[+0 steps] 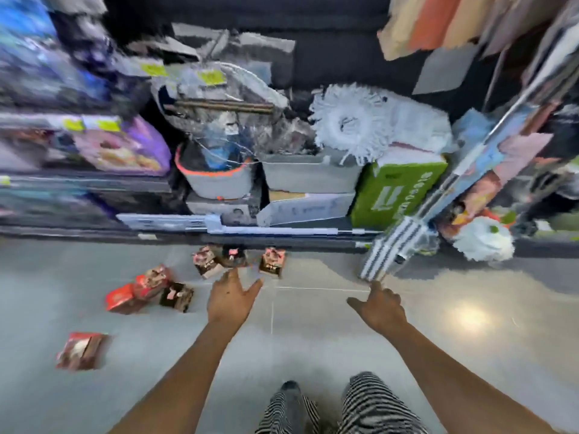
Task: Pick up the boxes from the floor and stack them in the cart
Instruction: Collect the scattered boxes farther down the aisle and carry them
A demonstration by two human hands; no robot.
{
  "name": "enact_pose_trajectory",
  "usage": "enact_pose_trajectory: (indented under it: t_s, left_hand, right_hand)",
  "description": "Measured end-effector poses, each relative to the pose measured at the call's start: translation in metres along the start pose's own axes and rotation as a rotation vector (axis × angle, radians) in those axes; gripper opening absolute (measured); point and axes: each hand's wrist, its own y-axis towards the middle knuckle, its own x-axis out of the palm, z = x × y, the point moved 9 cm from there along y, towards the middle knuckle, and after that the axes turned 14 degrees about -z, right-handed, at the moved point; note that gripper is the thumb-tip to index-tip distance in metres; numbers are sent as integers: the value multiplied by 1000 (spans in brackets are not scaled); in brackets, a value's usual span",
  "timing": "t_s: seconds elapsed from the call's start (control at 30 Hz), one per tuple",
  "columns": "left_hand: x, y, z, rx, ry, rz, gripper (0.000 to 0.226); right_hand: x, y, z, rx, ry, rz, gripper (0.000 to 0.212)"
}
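Several small red and brown boxes lie scattered on the grey tiled floor. One box stands near the shelf base, with two more just left of it. Another cluster lies farther left, and a single box sits at the near left. My left hand reaches forward with fingers spread, empty, just short of the boxes near the shelf. My right hand is stretched out to the right with fingers relaxed, holding nothing. No cart is in view. The frame is motion-blurred.
A low store shelf runs across ahead, packed with grey tubs, a white mop head and a green carton. A striped mop pad leans at its right end. My striped trouser legs show at the bottom.
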Motion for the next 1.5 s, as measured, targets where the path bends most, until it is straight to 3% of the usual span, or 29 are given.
enact_pose_trajectory:
  t_s: [0.17,0.4,0.57,0.7,0.8,0.93,1.03,1.2,1.27,1.33,1.5]
  left_hand:
    - [-25,28,-72,-150,42,48,81]
    - [-6,112,-134,-227,149,73,93]
    - [56,218,-181,-269,144,39,98]
    - [131,316,-224,-243,76,43,98]
    - [184,393,-262,-221,54,93,103]
    - [229,492,-309,-177,-8,245,115]
    - [252,544,-333,-113,-127,327,119]
    - [274,585,-352,-24,-426,556,136]
    - [257,593,-335,122,-300,613,132]
    - [234,595,-310,233,-4,642,125]
    - [220,626,-285,183,467,334,125]
  right_hand:
    - [25,47,-68,-66,-273,-118,86]
    - [56,174,-112,-100,-581,-229,71]
    - [106,304,-146,-194,-897,-256,69]
    - [170,414,-165,-253,-974,-229,67]
    - [216,506,-156,-113,-709,-197,78]
    - [278,611,-137,135,165,-208,86]
    - [309,677,-145,122,537,-135,86]
    - [358,727,-155,4,842,-46,82]
    - [369,728,-157,-66,858,-6,71]
    - [370,726,-167,-129,856,-45,52]
    - [370,725,-184,-191,912,-242,46]
